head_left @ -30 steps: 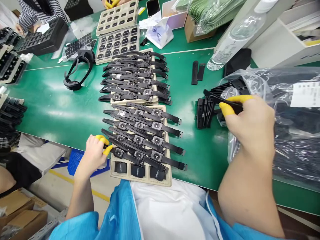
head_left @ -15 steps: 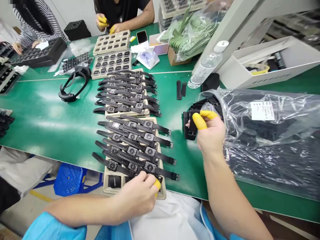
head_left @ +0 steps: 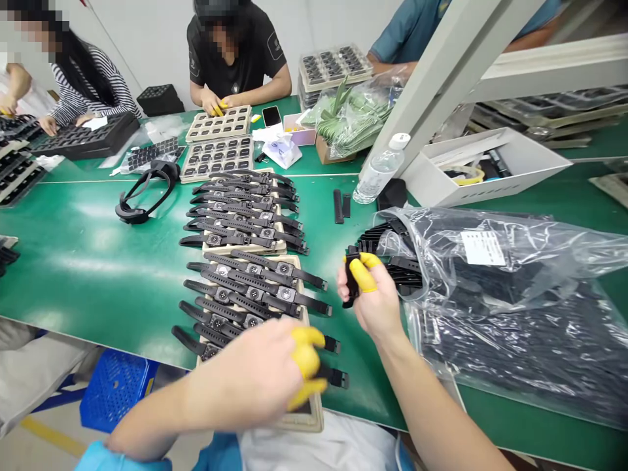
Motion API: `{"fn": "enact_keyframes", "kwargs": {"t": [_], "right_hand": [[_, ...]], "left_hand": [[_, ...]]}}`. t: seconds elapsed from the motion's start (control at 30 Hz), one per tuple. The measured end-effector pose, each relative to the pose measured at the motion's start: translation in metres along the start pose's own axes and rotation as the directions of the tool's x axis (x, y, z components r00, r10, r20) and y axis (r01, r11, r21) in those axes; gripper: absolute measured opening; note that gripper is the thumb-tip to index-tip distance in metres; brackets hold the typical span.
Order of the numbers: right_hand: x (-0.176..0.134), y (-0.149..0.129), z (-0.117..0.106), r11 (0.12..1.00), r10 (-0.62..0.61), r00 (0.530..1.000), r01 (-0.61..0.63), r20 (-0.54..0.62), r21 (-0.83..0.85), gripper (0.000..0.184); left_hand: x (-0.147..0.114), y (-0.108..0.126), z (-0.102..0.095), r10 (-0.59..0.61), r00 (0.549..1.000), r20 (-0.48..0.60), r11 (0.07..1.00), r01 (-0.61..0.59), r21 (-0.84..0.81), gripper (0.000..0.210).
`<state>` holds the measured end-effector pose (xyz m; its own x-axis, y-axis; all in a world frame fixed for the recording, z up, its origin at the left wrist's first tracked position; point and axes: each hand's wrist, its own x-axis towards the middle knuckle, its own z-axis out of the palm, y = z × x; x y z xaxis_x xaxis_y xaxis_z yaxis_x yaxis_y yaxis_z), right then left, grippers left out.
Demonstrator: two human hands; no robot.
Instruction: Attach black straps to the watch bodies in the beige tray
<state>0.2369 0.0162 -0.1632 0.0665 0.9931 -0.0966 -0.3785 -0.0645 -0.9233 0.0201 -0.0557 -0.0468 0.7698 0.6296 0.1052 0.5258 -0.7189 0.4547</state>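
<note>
My left hand (head_left: 250,376), with yellow finger cots, hovers over the near tray (head_left: 315,418) with its fingers apart and nothing visible between them; it is slightly blurred. Smartwatches (head_left: 287,294) with black straps lie face down in rows across this tray, partly hidden by my hand. To the right of the tray, my right hand (head_left: 377,304), also in yellow cots, is closed around black watch straps (head_left: 350,278). Close beside it, more black straps stick out of the mouth of a clear plastic bag (head_left: 520,314).
Behind the near tray is another tray of strapped watches (head_left: 240,219). A black headset (head_left: 147,193) sits to the left. Further off are beige trays (head_left: 218,157), a water bottle (head_left: 383,170) and a white box (head_left: 471,190). A slanted grey post (head_left: 441,85) rises on the right. Several people sit opposite.
My left hand has lifted off the near tray and its fingers have spread. My right hand has drawn left, away from the bag, with black straps in it. The view has tilted up.
</note>
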Motion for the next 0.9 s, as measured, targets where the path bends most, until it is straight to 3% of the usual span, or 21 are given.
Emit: {"fn": "enact_keyframes", "kwargs": {"t": [0.1,0.17,0.27,0.37,0.63,0.9], "right_hand": [[-0.01,0.003,0.01,0.994,0.096,0.983,-0.103,0.156,0.041,0.032],[-0.015,0.005,0.015,0.985,0.144,0.958,-0.162,0.247,0.056,0.033],[-0.02,0.009,0.019,0.971,0.196,0.914,-0.231,0.356,0.058,0.032],[-0.02,0.013,0.018,0.965,0.218,0.879,-0.258,0.424,0.04,0.033],[-0.016,0.016,0.014,0.957,0.259,0.843,-0.29,0.472,-0.006,0.035],[-0.016,0.014,0.019,0.918,0.31,0.856,-0.383,0.414,0.104,0.031]], "left_hand": [[0.027,-0.039,0.002,-0.293,0.935,-0.199,0.938,0.24,-0.252,0.019],[0.041,-0.068,0.021,-0.362,0.887,-0.287,0.915,0.279,-0.291,0.019],[0.05,-0.099,0.053,-0.283,0.91,-0.303,0.94,0.2,-0.276,0.029],[0.049,-0.109,0.071,-0.147,0.943,-0.297,0.964,0.069,-0.258,0.043],[0.047,-0.113,0.076,-0.061,0.948,-0.312,0.973,-0.014,-0.232,0.055],[0.047,-0.114,0.079,-0.077,0.94,-0.333,0.977,0.005,-0.212,0.046]]}}
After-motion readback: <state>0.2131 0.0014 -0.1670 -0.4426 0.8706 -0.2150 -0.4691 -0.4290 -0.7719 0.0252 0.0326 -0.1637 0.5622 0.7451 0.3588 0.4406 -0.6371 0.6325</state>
